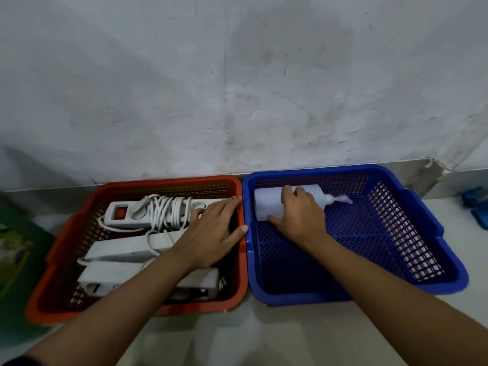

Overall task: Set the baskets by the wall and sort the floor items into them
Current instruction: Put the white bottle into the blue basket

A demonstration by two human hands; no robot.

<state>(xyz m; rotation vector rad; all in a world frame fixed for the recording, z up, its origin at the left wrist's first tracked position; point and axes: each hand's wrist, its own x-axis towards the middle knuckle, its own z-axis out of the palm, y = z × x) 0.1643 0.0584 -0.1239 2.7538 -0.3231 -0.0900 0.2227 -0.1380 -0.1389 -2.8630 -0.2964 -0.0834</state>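
Note:
Two mesh baskets stand side by side against the wall. The red basket [66, 228] on the left holds three white power strips [124, 211] with coiled cords. My left hand [214, 228] lies flat over them near the basket's right wall, fingers spread, gripping nothing that I can see. The blue basket [396, 233] on the right holds a white pump bottle [266, 204] lying on its side in the far left corner, nozzle pointing right. My right hand [301, 215] is wrapped over the bottle's middle.
A stained white wall [237, 88] rises right behind the baskets. A green object [15, 249] sits at the left edge and a blue object [478, 207] at the right edge. Pale floor [237, 336] lies in front of the baskets.

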